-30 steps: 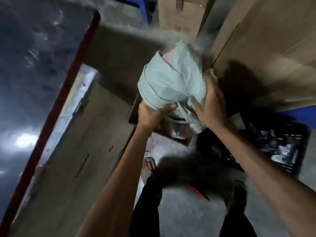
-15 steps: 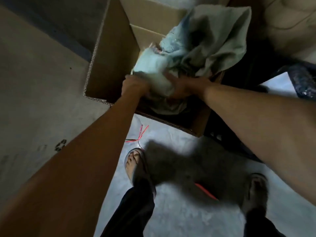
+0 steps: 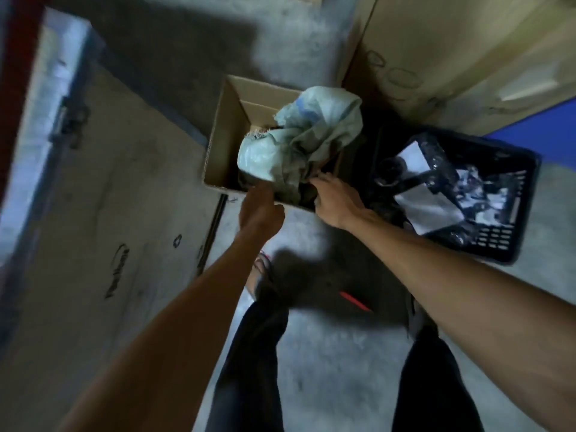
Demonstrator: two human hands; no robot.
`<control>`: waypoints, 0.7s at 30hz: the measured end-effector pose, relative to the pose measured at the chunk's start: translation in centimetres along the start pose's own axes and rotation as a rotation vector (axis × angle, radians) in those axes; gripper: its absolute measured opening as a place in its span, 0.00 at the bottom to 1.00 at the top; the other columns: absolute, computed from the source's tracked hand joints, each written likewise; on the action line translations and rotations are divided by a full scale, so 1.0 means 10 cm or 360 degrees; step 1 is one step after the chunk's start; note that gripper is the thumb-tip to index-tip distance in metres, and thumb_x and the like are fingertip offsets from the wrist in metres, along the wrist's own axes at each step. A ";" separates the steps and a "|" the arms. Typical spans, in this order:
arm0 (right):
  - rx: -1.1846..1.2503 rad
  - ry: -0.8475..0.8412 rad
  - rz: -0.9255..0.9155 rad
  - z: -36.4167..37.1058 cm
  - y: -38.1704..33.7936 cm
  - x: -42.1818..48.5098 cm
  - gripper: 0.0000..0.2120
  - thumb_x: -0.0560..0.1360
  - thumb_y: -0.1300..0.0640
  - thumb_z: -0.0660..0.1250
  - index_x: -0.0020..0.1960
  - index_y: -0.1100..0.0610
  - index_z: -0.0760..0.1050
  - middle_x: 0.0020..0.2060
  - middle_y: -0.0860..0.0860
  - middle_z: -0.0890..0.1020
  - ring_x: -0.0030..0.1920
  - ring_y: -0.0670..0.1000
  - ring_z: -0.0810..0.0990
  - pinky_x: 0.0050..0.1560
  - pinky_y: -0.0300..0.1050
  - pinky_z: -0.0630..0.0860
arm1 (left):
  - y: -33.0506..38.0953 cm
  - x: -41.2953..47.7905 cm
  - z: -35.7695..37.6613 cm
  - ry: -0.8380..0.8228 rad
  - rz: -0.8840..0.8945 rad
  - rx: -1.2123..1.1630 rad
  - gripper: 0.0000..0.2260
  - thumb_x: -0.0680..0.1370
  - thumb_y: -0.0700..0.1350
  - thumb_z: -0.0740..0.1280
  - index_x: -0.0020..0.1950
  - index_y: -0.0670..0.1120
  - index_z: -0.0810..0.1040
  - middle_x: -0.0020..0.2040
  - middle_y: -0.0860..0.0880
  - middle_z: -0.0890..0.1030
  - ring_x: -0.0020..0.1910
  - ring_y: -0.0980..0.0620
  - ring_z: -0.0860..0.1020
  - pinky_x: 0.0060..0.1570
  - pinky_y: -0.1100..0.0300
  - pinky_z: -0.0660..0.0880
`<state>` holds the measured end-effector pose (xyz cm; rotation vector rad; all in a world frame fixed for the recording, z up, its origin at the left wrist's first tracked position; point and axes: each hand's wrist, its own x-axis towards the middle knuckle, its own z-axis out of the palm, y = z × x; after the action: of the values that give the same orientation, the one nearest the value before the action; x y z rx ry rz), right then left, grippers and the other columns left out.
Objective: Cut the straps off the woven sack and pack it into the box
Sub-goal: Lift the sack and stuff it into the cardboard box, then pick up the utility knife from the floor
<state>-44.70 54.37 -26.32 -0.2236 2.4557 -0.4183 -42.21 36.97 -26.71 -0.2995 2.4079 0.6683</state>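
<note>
Inside the open cardboard box [image 3: 224,135] on the floor [image 3: 327,353], against its right wall, the crumpled woven sack [image 3: 299,141] is bunched, much of it piled above the rim. At the near right corner, folds of the sack are touched by the right hand [image 3: 335,202]; whether its fingers pinch the cloth cannot be told. The left hand [image 3: 260,210] is held at the near rim with fingers loosely bent, nothing gripped. Spring-back is judged the main risk: stiff fabric may rise or spill over the right wall if released unpressed. Snagging on the black crate [image 3: 486,201] just beside the box is also possible.
</note>
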 end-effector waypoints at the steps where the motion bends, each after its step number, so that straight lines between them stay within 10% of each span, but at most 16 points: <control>1: 0.0018 -0.0029 0.0087 -0.08 -0.02 -0.29 0.24 0.78 0.59 0.61 0.73 0.58 0.67 0.72 0.57 0.69 0.72 0.58 0.67 0.69 0.55 0.70 | 0.11 -0.27 -0.04 -0.0059 0.0025 0.0015 0.20 0.80 0.44 0.68 0.71 0.41 0.73 0.68 0.38 0.76 0.68 0.39 0.74 0.63 0.49 0.72; 8: -0.0048 -0.0038 0.0282 0.08 0.18 -2.27 0.20 0.76 0.54 0.64 0.66 0.58 0.73 0.65 0.56 0.76 0.65 0.60 0.74 0.62 0.52 0.74 | 0.50 -1.97 0.56 -0.0233 0.0029 0.0075 0.20 0.80 0.48 0.66 0.72 0.46 0.73 0.66 0.40 0.79 0.66 0.39 0.77 0.64 0.48 0.74; 21: -0.0405 -0.0326 0.0255 2.86 2.06 -3.72 0.19 0.74 0.52 0.65 0.63 0.54 0.73 0.58 0.53 0.78 0.62 0.56 0.74 0.59 0.53 0.72 | -0.45 -3.19 3.74 -0.0489 -0.0349 0.0294 0.31 0.80 0.49 0.66 0.81 0.47 0.59 0.82 0.41 0.57 0.81 0.42 0.55 0.77 0.42 0.57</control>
<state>0.91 76.33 -34.23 -0.1645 2.2983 -0.0112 3.25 54.59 -34.38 -0.3497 2.0867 0.3605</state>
